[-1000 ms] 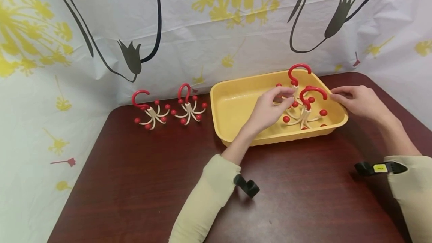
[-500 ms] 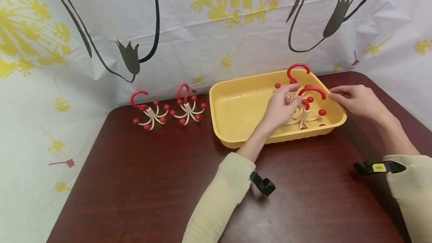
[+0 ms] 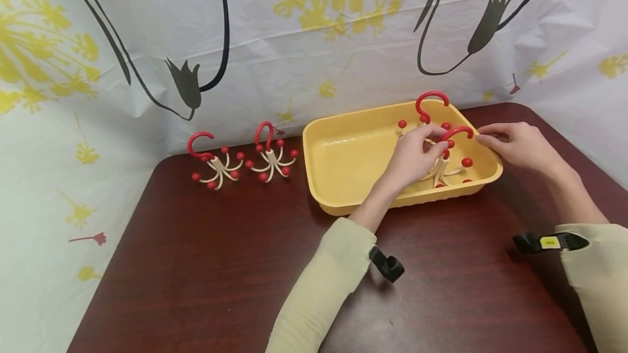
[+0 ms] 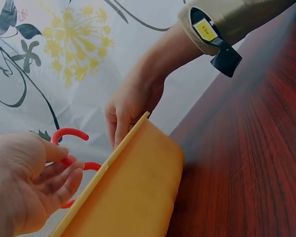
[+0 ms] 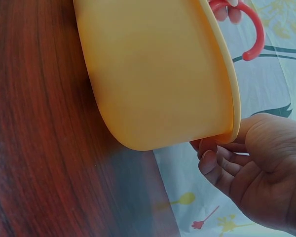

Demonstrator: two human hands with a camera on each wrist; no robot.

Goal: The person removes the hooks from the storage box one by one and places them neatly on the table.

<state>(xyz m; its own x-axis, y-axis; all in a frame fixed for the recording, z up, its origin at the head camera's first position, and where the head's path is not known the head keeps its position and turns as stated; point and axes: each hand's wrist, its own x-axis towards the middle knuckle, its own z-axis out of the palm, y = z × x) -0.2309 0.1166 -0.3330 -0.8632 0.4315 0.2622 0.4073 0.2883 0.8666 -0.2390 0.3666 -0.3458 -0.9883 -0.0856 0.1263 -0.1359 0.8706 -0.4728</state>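
Observation:
A yellow plastic tub [image 3: 338,200] holds two hangers with red hooks and cream arms tipped with red balls. My left hand [image 3: 412,154] reaches over the tub and pinches the red hook of the nearer hanger [image 3: 442,166]; in the left wrist view, thumb and fingers close about that hook [image 4: 71,132]. Behind the hand stands the farther hanger [image 3: 432,94], its lower part mostly hidden. At the tub's right end, my right hand [image 3: 522,146] grips the rim, thumb and fingers on either side, as the right wrist view confirms.
Left of the tub, two similar hangers, one [image 3: 219,168] farther left and one [image 3: 271,161] closer, stand on the dark red-brown table [image 3: 196,266]. A white patterned sheet [image 3: 294,70] hangs right behind the table's back edge.
My left hand has moved right across the tub, from beside the hangers onto the nearer one's hook, and now pinches it. My right hand has stayed on the rim.

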